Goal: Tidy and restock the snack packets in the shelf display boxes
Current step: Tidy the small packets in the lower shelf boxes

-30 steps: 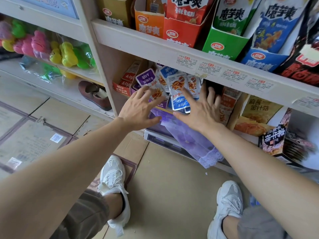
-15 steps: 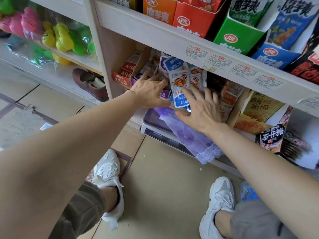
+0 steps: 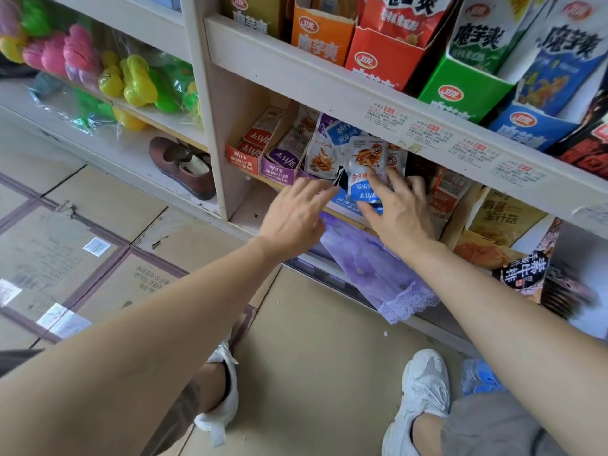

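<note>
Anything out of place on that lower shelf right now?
Yes. The blue-and-white snack packets sit jumbled and tilted above their blue cardboard display box. A brown shoe lies on the white shelf alongside, oddly.

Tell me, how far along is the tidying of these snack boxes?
The red box and purple box look done: their packets lie in neat rows. In hand: the right hand touches the blue packets, which stand crooked over the blue box, with the left hand open beside them. To do: settling that heap into its box.
</note>
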A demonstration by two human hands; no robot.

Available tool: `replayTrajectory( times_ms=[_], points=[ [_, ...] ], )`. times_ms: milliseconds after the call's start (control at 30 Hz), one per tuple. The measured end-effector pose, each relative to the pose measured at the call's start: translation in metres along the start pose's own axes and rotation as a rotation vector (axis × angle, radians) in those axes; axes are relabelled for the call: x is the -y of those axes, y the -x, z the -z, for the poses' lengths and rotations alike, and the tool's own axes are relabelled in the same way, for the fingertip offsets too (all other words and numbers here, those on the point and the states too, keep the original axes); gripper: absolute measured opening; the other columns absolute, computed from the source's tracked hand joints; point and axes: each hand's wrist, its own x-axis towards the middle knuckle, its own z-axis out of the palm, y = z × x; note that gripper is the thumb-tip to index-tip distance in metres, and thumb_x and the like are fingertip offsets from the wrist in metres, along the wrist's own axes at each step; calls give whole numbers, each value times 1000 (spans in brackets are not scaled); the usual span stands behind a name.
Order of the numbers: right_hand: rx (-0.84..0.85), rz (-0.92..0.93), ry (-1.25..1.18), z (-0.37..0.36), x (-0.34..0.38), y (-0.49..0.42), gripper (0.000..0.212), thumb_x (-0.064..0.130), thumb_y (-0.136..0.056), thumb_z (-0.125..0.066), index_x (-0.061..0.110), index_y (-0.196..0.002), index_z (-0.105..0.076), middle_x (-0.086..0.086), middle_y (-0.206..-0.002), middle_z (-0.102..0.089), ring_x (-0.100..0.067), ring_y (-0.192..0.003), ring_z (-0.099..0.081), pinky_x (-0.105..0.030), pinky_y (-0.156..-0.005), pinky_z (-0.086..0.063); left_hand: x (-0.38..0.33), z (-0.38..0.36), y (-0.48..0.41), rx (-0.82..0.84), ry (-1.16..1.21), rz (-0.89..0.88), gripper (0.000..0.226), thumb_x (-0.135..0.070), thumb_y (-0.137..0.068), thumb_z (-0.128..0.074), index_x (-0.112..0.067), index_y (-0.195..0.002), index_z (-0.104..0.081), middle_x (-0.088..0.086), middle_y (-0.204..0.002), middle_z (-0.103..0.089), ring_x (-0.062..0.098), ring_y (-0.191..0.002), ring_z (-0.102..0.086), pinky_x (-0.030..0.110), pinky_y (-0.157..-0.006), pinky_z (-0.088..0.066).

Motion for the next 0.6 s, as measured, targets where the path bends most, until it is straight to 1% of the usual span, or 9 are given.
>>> replayTrajectory(
  times_ms=[67, 133, 167, 233, 367, 433, 500, 533, 600],
  points=[
    [-23, -53, -24, 4, -6, -2, 58, 48, -96, -56, 19, -146, -50, -13, -146, -50, -42, -111, -44, -49, -94, -46, -17, -7, -7, 172, -8, -3, 79, -28, -85, -63, -19, -158, -35, 6, -159, -40, 31, -132, -44, 45, -104, -45],
    [-2, -93, -40, 7, -13, -2, 59, 46, -97, -55, 20, -149, -47, -15, -152, -43, -47, -122, -40, -51, -104, -39, -25, -14, -13, 297, -29, 53, 84, -33, -88, -62, -23, -162, -23, 3, -164, -29, 30, -132, -41, 43, -103, -45],
    [14, -104, -48, 8, -15, 0, 60, 46, -97, -56, 20, -150, -45, -15, -156, -38, -48, -128, -36, -52, -109, -33, -27, -14, -15, 313, -2, 78, 83, -30, -88, -63, -23, -161, -23, 3, -163, -30, 29, -130, -43, 43, -101, -46],
    [39, -90, -54, 9, -16, 4, 65, 47, -96, -57, 19, -152, -41, -14, -160, -31, -48, -133, -32, -51, -114, -28, -27, -12, -20, 290, 119, 93, 76, -19, -87, -63, -20, -156, -34, 4, -155, -37, 28, -126, -47, 44, -98, -49],
    [92, -49, -64, 12, -17, 15, 81, 52, -87, -67, 20, -154, -35, -9, -158, -32, -42, -129, -35, -47, -107, -39, -24, -9, -16, 177, 294, 65, 60, -4, -77, -60, -8, -137, -59, 9, -135, -56, 31, -118, -55, 43, -93, -51],
    [70, -22, -82, 16, -17, 24, 81, 45, -85, -72, 20, -154, -37, -8, -154, -37, -39, -125, -38, -47, -102, -44, -28, -8, -6, 93, 307, 44, 53, -5, -72, -59, -6, -125, -66, 10, -125, -60, 32, -110, -57, 36, -90, -49],
    [27, 23, -91, 17, -16, 34, 77, 38, -85, -74, 17, -151, -41, -8, -149, -42, -37, -121, -41, -47, -97, -48, -31, -8, 5, 12, 316, 48, 42, -11, -72, -57, -7, -112, -71, 10, -121, -59, 30, -105, -54, 26, -88, -40],
    [11, 48, -84, 17, -15, 39, 76, 34, -83, -74, 15, -150, -42, -9, -146, -44, -36, -118, -42, -46, -94, -50, -32, -7, 10, -22, 325, 61, 37, -16, -75, -56, -9, -107, -72, 11, -120, -57, 28, -104, -52, 25, -88, -38],
    [-3, 81, -74, 16, -13, 46, 76, 28, -80, -74, 12, -148, -45, -10, -143, -47, -33, -114, -44, -46, -89, -52, -34, -4, 14, -71, 388, 129, 27, -22, -81, -58, -11, -101, -71, 8, -121, -54, 22, -104, -51, 28, -87, -44]
  ],
)
